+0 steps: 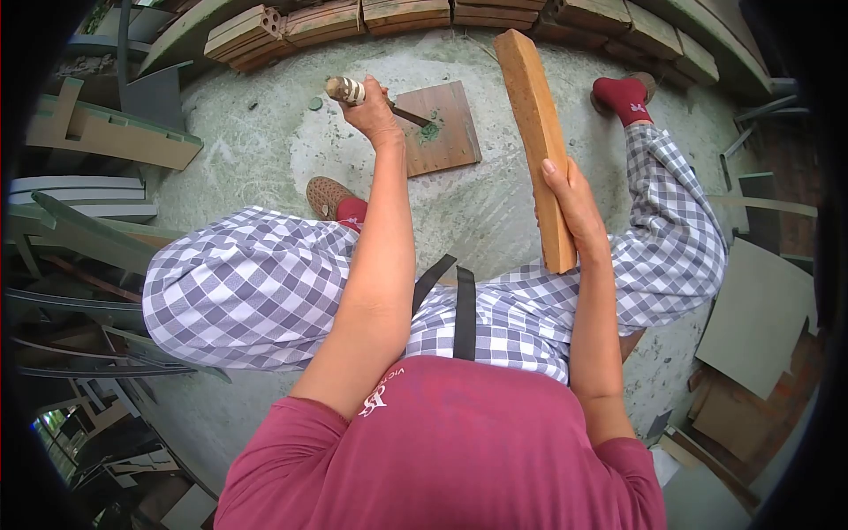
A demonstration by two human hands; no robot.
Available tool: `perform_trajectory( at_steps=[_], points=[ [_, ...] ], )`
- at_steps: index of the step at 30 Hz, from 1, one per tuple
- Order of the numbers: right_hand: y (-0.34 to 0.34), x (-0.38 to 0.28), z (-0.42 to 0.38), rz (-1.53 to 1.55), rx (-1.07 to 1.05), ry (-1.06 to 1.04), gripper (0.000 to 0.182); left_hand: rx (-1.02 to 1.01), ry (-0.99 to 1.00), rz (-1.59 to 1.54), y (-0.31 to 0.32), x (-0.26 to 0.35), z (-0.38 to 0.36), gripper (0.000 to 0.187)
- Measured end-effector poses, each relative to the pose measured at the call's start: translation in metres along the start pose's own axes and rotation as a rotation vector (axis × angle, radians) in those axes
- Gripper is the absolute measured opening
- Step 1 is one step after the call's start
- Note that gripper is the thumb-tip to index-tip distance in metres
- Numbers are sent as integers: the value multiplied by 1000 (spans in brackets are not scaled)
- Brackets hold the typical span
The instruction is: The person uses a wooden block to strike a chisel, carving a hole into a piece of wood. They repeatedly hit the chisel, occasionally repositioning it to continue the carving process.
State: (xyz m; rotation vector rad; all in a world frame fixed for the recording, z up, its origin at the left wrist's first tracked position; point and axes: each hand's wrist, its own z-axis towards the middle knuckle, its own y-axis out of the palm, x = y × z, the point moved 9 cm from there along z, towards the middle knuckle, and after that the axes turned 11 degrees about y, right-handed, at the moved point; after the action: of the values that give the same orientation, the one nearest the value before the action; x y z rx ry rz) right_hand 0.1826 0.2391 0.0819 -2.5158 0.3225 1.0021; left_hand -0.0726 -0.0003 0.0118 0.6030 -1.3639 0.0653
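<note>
My left hand is closed around a chisel whose wooden handle is wrapped with white bands. Its dark blade slants down to a square brown wooden board on the floor. Where the tip meets the board lies a small heap of green crumbs; the tip itself cannot be made out clearly. In my right hand is a thick, squared wooden bar, gripped near its lower end, with the thumb along its face. The bar's far end points up and away, apart from the chisel.
Stacked hollow bricks line the far side. Cut board pieces crowd the left, and flat panels lie on the right. My shod feet rest on the concrete floor either side of the board. A small round cap lies nearby.
</note>
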Motion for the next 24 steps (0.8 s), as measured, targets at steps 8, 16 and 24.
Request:
perform_trajectory(
  at_steps=[8, 16, 24],
  points=[
    [5, -1, -6, 0, -4, 73, 67, -70, 13, 43, 10, 4, -6, 15],
    [12, -51, -12, -75, 13, -76, 70, -215, 94, 116, 25, -2, -14, 17],
    [31, -174, -57, -298, 39, -509, 71, -367, 112, 287, 45, 16, -37, 21]
  ],
)
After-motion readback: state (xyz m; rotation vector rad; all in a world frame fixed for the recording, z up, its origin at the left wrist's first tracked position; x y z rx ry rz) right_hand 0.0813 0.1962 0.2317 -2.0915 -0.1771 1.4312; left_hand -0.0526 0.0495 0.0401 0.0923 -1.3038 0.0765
